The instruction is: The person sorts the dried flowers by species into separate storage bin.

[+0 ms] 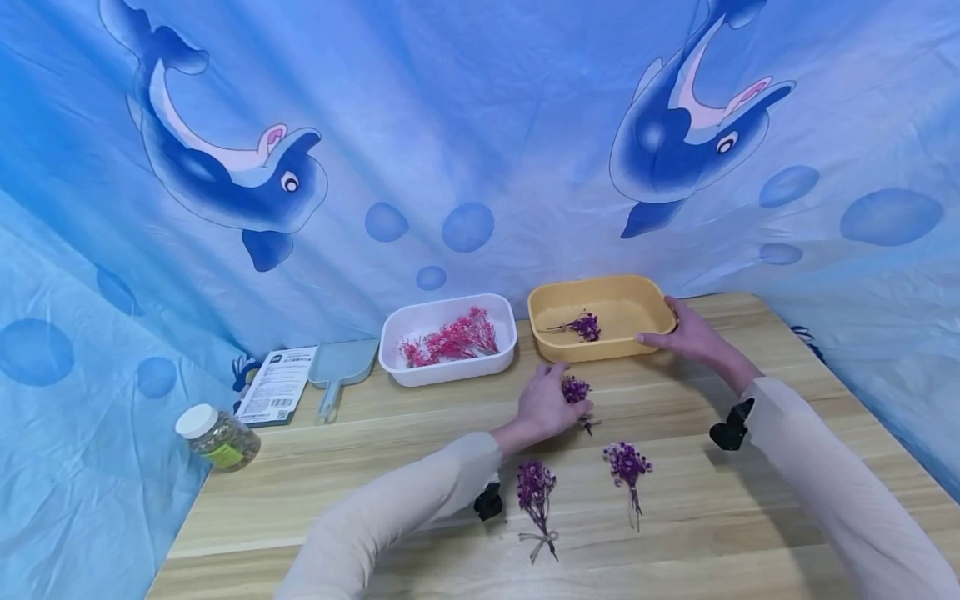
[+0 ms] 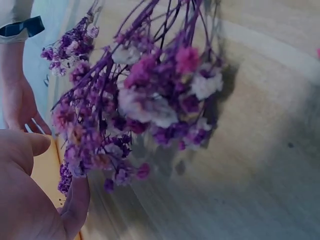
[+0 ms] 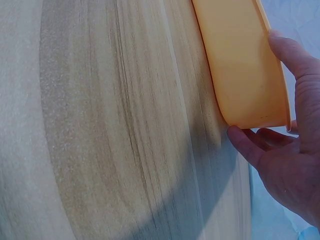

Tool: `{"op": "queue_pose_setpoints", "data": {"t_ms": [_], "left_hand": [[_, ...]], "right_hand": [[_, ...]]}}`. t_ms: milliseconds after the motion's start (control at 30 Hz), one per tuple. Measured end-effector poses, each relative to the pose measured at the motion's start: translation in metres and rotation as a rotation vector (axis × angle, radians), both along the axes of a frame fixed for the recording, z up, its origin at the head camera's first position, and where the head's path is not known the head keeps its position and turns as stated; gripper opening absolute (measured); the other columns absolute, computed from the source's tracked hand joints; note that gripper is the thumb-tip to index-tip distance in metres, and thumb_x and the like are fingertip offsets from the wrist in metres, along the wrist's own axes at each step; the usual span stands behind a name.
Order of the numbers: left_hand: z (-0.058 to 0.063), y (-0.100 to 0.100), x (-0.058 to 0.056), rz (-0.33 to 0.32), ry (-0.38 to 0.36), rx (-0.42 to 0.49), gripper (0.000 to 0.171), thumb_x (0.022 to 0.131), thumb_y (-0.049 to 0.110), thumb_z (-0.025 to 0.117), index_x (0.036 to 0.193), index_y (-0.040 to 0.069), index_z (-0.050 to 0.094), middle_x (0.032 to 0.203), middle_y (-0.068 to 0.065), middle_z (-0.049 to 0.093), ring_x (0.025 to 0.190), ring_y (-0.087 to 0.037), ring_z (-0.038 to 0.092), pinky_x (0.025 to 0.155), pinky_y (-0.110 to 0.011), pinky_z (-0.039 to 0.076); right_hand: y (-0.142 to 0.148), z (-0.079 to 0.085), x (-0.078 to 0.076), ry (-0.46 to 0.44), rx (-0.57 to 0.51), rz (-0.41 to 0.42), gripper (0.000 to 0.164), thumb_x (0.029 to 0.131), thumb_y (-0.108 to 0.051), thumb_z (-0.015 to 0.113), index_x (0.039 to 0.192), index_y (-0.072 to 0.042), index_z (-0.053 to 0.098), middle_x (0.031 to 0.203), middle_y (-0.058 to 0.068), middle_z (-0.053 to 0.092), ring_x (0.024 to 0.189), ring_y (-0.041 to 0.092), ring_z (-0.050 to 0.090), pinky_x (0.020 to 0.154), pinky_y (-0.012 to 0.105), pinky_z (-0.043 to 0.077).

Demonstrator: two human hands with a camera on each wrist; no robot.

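My left hand pinches a bunch of purple dried flowers low over the table in front of the yellow tray. In the left wrist view its thumb and a finger close about small purple blooms. My right hand grips the tray's right end. Its thumb lies along the front rim and its other fingers rest against the end wall. Inside that tray lies another purple bunch. Two more purple bunches, one tied with twine and one to its right, lie nearer on the table.
A white tray holding pink dried flowers stands left of the yellow one. Farther left are a light-blue dustpan, a printed packet and a white-lidded clear jar. A blue dolphin curtain hangs behind the wooden table.
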State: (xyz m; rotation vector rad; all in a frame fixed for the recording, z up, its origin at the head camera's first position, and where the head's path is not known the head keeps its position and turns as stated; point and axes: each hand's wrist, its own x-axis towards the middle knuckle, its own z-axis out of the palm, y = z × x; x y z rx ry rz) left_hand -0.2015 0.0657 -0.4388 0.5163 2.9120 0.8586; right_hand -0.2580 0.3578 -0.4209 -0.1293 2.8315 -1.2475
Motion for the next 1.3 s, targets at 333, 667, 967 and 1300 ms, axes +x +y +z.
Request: {"op": "queue_pose_setpoints", "data": {"t_ms": [333,667,967,1300], "left_hand": [[-0.005,0.012,-0.003,-0.004,0.002,-0.059,0.085,0.078,0.045,0.084,0.149,0.017,0.046,0.145,-0.011,0.047,0.117,-0.030,0.057,0.095,-0.040,0.050],[-0.005,0.013,-0.011,-0.058,0.023,-0.099,0.076,0.076,0.023,0.085,0.145,0.015,0.053,0.138,-0.007,0.053,0.116,-0.024,0.058,0.097,-0.034,0.049],[-0.002,0.006,-0.016,-0.182,0.071,-0.036,0.058,0.076,0.014,0.081,0.132,0.010,0.064,0.128,-0.010,0.060,0.115,-0.025,0.057,0.098,-0.033,0.047],[-0.007,-0.016,-0.020,-0.232,-0.005,0.192,0.061,0.075,0.002,0.078,0.134,0.006,0.063,0.118,-0.012,0.061,0.104,-0.024,0.060,0.090,-0.030,0.051]], "right_hand": [[0.003,0.001,0.002,0.001,0.011,-0.016,0.119,0.087,-0.051,0.074,0.154,0.012,-0.001,0.151,0.044,0.018,0.135,0.057,0.028,0.111,0.064,0.025],[0.007,0.004,0.003,-0.007,0.013,-0.017,0.119,0.087,-0.050,0.074,0.153,0.011,-0.003,0.151,0.044,0.017,0.135,0.058,0.027,0.110,0.065,0.024],[0.009,0.007,0.005,0.003,0.020,-0.020,0.117,0.088,-0.049,0.074,0.154,0.012,-0.002,0.151,0.044,0.017,0.135,0.058,0.026,0.110,0.065,0.024],[0.000,0.001,0.001,-0.018,0.005,-0.017,0.121,0.084,-0.056,0.075,0.155,0.008,0.000,0.154,0.040,0.017,0.138,0.056,0.025,0.111,0.063,0.024]]}}
